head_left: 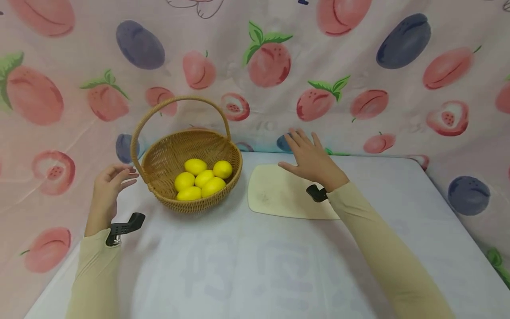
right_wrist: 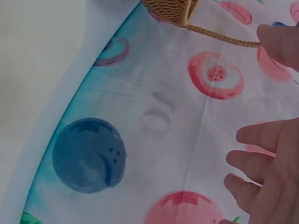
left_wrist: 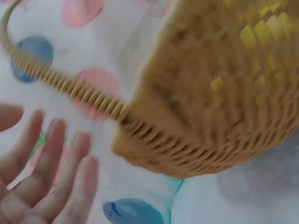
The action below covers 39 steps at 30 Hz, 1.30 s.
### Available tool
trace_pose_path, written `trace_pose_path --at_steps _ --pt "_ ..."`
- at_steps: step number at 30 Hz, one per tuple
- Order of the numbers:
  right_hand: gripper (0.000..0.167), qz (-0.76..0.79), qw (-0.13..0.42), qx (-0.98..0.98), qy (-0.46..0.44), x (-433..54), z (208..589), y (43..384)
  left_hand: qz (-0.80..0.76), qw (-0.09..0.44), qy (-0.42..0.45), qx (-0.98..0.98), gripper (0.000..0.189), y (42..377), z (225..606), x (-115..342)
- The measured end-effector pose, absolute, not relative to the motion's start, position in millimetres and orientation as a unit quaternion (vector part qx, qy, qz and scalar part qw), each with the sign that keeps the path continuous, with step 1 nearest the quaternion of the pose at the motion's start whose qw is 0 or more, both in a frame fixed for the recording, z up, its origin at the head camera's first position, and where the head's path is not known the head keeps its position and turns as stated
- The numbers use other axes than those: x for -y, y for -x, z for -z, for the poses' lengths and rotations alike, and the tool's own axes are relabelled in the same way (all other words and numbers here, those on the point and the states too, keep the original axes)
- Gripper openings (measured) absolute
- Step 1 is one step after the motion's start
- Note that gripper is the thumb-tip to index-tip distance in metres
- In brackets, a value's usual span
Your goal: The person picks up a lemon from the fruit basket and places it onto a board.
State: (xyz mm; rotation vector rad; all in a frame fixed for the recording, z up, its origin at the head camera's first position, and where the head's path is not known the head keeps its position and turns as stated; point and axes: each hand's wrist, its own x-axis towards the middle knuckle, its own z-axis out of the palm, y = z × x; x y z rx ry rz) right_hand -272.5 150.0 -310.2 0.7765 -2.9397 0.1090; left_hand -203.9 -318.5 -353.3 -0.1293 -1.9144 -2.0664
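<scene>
A wicker basket (head_left: 191, 204) with a tall arched handle stands at the left of the table, tilted toward me. Several yellow lemons (head_left: 204, 178) lie in it. Just left of the basket is my left hand (head_left: 108, 188), its fingers loosely bent toward the handle's foot and holding nothing. In the left wrist view, those fingers (left_wrist: 84, 177) are apart from the basket's handle (left_wrist: 79, 88). My right hand (head_left: 312, 161) hovers over the far side of a cream cutting board (head_left: 275, 199), fingers spread and nothing in them. The right forearm hides part of the board.
A white cloth covers the table (head_left: 223, 266). Behind it hangs a fruit-printed curtain (head_left: 223, 40), close to the table's back edge. Black wrist cameras (head_left: 126, 226) sit on both forearms.
</scene>
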Motion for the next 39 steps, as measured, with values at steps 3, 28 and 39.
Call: trace_pose_path --at_steps 3,28,39 --pt "0.082 -0.036 0.041 0.963 -0.264 -144 306 277 0.757 0.082 0.110 0.639 0.025 207 354 330" --pt "0.065 -0.186 -0.084 0.910 -0.361 -59 289 331 0.733 0.078 0.177 0.652 0.023 216 363 316" --pt "0.047 -0.347 -0.194 0.842 -0.364 -24 304 356 0.762 0.050 0.177 0.621 0.027 216 361 318"
